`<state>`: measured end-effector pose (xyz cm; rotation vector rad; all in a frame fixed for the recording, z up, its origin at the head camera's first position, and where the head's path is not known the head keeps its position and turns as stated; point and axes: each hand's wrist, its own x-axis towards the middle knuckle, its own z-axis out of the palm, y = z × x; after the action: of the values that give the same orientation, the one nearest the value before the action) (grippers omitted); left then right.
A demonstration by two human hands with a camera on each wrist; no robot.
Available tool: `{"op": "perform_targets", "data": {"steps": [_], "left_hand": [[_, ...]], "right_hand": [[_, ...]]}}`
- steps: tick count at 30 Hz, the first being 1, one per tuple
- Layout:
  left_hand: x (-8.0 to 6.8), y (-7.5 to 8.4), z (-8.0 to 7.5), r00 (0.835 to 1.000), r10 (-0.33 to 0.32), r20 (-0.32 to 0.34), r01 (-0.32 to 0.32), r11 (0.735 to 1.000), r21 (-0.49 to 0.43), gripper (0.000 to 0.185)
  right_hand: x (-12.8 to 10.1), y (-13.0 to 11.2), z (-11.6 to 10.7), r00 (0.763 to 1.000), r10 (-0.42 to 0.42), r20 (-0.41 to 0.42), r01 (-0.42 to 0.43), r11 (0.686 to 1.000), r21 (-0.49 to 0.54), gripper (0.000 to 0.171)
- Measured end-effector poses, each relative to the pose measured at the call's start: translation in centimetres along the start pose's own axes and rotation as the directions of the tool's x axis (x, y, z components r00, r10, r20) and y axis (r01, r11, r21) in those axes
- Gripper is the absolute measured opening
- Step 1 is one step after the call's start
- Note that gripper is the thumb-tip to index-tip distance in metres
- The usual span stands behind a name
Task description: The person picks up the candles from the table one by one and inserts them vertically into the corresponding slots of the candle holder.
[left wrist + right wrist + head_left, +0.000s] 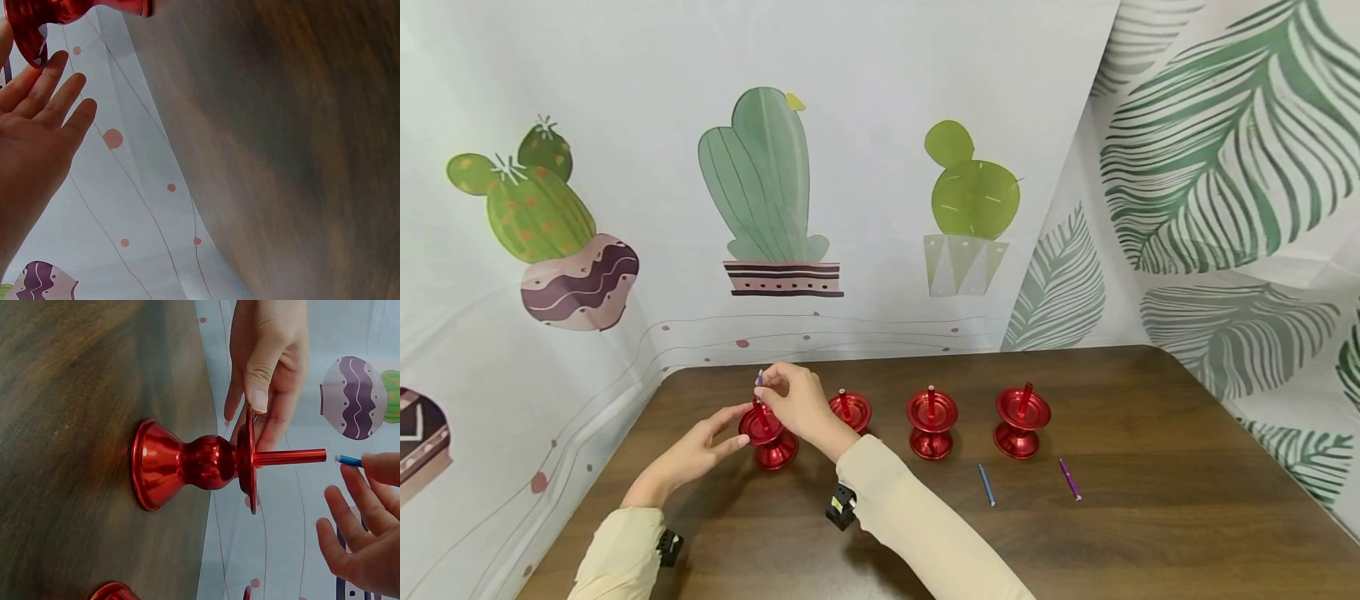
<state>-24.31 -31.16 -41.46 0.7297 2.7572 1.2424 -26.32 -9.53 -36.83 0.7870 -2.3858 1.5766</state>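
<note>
Four red metal candle holders stand in a row on the brown table. My left hand (730,432) touches the dish rim of the leftmost holder (772,446) with straight fingers, its thumb on the rim edge. Just above it, my right hand (767,387) pinches a thin blue candle (760,378). In the right wrist view the candle tip (348,460) is a short way from the end of the holder's centre tube (290,457), not inside it. The left wrist view shows my left hand (59,94) flat beside the red rim (34,25).
The other three holders (850,410), (932,423), (1022,419) stand to the right. A blue candle (987,485) and a purple candle (1070,479) lie loose on the table in front of them. Printed cloth walls enclose the table at the left, back and right.
</note>
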Motion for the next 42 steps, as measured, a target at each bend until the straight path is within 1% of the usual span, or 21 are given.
{"op": "perform_targets", "data": {"steps": [3, 8, 13, 16, 20, 23, 32, 36, 42], "left_hand": [[0.0, 0.0, 0.0, 1.000, 0.003, 0.001, -0.003, 1.000, -0.002, 0.055], [0.1, 0.0, 0.0, 1.000, 0.000, 0.005, 0.000, 1.000, 0.001, 0.055], [0.1, 0.0, 0.0, 1.000, -0.004, 0.005, 0.004, 1.000, 0.008, 0.054], [0.1, -0.1, -0.1, 1.000, -0.006, 0.006, 0.006, 1.000, 0.010, 0.054], [0.1, -0.1, 0.0, 1.000, -0.005, 0.005, 0.004, 1.000, 0.005, 0.054], [0.1, -0.2, 0.0, 1.000, 0.001, 0.004, -0.001, 1.000, -0.003, 0.054], [0.0, -0.3, 0.2, 1.000, 0.005, 0.006, -0.005, 1.000, -0.009, 0.054], [0.0, -0.3, 0.1, 1.000, 0.000, 0.008, 0.000, 1.000, -0.009, 0.054], [-0.1, -0.1, 0.0, 1.000, -0.002, 0.006, 0.002, 1.000, -0.002, 0.054]], "right_hand": [[0.2, 0.1, 0.2, 0.999, -0.017, -0.041, 0.017, 1.000, 0.007, 0.005], [0.2, 0.3, 0.5, 0.998, -0.017, -0.064, 0.017, 1.000, 0.008, 0.006], [0.1, 0.4, 0.7, 0.997, -0.026, -0.068, 0.024, 0.999, -0.030, 0.007], [0.1, 0.6, 0.9, 0.998, -0.035, -0.056, 0.030, 0.996, -0.089, 0.010], [-0.2, 0.7, 1.1, 0.998, -0.048, -0.035, 0.040, 0.980, -0.196, 0.016], [-0.4, 0.7, 1.2, 0.998, -0.061, -0.025, 0.053, 0.967, -0.249, 0.018], [-0.5, 0.4, 1.4, 0.993, -0.115, -0.020, 0.102, 0.940, -0.326, 0.017], [-0.4, 0.5, 1.5, 0.992, -0.123, -0.010, 0.112, 0.931, -0.348, 0.016], [-0.1, 0.5, 1.6, 0.989, -0.144, 0.010, 0.136, 0.906, -0.402, 0.016]]}}
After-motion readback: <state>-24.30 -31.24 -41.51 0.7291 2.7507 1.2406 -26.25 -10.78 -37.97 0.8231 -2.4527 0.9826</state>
